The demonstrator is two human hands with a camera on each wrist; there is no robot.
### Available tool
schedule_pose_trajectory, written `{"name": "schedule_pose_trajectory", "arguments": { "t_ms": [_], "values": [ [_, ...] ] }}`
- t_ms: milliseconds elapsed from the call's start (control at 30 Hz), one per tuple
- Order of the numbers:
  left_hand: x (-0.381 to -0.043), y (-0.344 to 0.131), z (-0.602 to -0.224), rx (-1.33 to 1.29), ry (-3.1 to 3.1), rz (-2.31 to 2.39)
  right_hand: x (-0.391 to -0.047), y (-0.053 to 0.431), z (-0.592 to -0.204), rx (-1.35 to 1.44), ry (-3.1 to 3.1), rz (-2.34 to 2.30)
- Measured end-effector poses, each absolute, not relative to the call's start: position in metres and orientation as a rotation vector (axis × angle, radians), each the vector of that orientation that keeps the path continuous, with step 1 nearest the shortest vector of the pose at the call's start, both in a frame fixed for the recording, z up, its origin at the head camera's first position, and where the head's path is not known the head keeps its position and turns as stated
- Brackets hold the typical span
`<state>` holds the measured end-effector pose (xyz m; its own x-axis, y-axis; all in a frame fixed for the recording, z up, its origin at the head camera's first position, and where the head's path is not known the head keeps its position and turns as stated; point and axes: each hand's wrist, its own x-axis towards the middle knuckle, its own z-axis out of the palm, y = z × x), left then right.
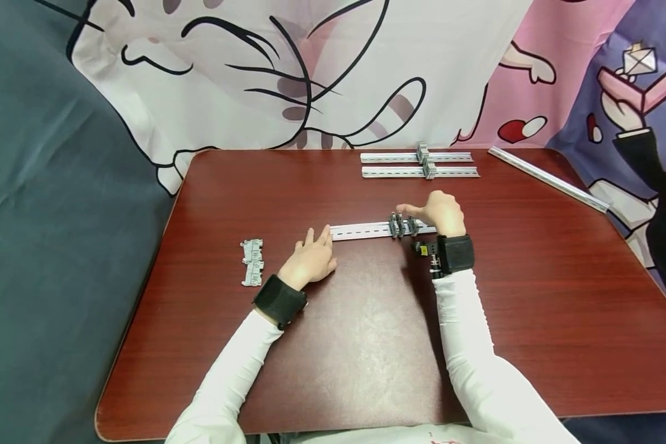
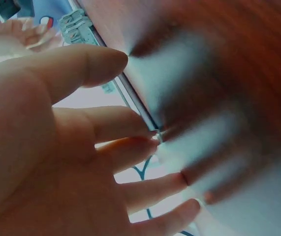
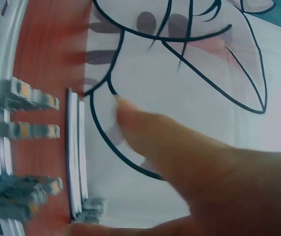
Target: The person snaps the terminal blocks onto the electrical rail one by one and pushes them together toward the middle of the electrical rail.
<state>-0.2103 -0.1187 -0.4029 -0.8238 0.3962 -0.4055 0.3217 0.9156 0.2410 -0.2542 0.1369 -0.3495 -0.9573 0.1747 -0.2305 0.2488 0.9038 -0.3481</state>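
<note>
A slotted metal DIN rail (image 1: 361, 231) lies across the middle of the table, with several grey end clips (image 3: 19, 93) seated on its right half. At its left end is my left hand (image 1: 309, 262), fingers straight and spread, fingertips right at the rail's end in the left wrist view. Over the right end sits my right hand (image 1: 443, 213); its thumb (image 3: 155, 130) stretches out to the left, apart from the clips in the right wrist view. That hand covers part of the rail's right end, and its other fingers are mostly hidden.
Left of my left hand lie grey clips (image 1: 252, 263) in a short column. Two more rails (image 1: 385, 172) bearing clips (image 1: 423, 154) lie at the back edge. A bare rail (image 1: 549, 177) slants across the right back corner. Printed cloth (image 1: 366, 74) hangs behind the table.
</note>
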Motion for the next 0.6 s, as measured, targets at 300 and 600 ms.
{"name": "schedule_pose_trajectory", "arguments": {
  "t_ms": [300, 600],
  "values": [
    [-0.212, -0.121, -0.405, 0.501, 2.657, 0.254, -0.253, 0.125, -0.358, 0.241, 2.762, -0.457],
    [-0.209, -0.118, -0.403, 0.489, 2.639, 0.231, -0.253, 0.124, -0.356, 0.226, 2.776, -0.469]
  ]
}}
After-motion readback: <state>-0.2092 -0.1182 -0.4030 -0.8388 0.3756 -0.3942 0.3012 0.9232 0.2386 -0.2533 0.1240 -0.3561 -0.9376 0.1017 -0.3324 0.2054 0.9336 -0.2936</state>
